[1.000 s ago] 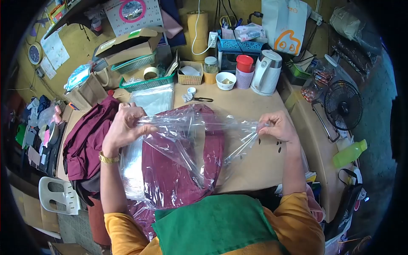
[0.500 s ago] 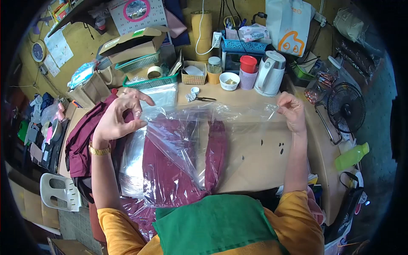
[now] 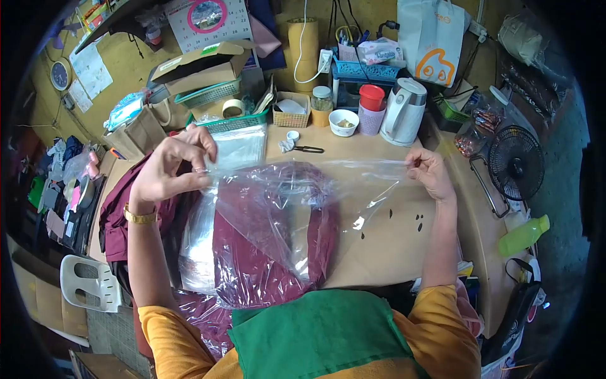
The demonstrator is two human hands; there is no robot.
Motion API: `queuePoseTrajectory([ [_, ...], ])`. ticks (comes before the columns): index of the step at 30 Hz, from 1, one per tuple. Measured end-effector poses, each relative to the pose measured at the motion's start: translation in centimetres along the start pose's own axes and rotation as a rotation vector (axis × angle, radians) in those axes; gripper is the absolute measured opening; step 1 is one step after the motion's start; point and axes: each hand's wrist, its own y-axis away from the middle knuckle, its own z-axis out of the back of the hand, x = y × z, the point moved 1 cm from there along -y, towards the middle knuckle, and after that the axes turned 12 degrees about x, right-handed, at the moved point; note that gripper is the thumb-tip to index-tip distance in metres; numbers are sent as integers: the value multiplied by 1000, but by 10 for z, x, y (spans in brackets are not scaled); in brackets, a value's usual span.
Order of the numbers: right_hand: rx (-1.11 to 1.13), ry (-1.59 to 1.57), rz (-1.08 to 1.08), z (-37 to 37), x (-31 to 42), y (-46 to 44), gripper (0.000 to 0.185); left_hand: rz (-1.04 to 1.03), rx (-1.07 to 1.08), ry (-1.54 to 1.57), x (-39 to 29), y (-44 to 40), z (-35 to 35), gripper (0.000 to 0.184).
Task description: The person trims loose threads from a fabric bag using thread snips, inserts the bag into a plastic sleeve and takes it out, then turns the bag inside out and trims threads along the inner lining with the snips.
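Wider apart than earlier, left hand [image 3: 169, 165] and right hand [image 3: 433, 175] spread clear film [image 3: 372, 168], fingers pinching, across maroon fabric [image 3: 249, 259]; next move calls for even tension.

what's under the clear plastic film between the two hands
Through the clear plastic film, maroon fabric shows, with tan tabletop toward the right hand. Whatever lies beneath the maroon fabric is covered.

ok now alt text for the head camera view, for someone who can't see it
Two bare hands, left and right, stretch a clear plastic bag above a tan table, with maroon fabric under clear plastic beneath.
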Motion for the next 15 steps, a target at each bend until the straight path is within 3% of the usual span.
queuePoseTrajectory([
  [1,0,29,9,0,-3,-2,21,-93,-49,190,-4,0,-2,28],
  [5,12,2,48,-7,-9,-12,25,-323,27,464,7,2,-7,35],
  [6,14,3,48,-7,-9,-13,25,-324,26,464,6,3,-6,35],
  [9,5,-98,111,-8,-7,-13,32,11,-36,137,-10,6,5,33],
  [10,11,-114,142,-7,-3,-13,32,13,-38,137,-9,4,7,33],
  [12,18,-130,172,-7,-2,-13,33,61,-102,-175,-8,2,10,31],
  [14,32,-180,207,-6,-7,-13,32,30,-112,-95,-11,3,10,30],
  [15,34,-181,206,-6,-8,-14,32,-92,-89,96,-10,4,9,30],
])
